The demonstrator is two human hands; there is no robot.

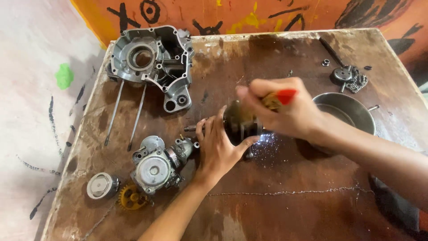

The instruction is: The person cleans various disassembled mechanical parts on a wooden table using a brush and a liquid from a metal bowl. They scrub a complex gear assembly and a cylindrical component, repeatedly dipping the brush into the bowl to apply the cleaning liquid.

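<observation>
My left hand (219, 149) grips a dark, greasy round engine part (238, 124) with a short shaft sticking out to its left, holding it just above the wooden table (285, 201). My right hand (278, 107) is closed around a brush with a red-tipped handle (280, 98) and presses it onto the top of that part. A wet shiny patch lies on the wood right under the part. Most of the part is hidden by both hands.
A grey engine case half (154, 60) with two long studs lies at the back left. A carburettor-like assembly (158, 163), a piston (100, 185) and a yellow gear (131, 197) sit front left. A steel bowl (345, 111) stands right; a chain with sprocket (350, 78) lies behind it.
</observation>
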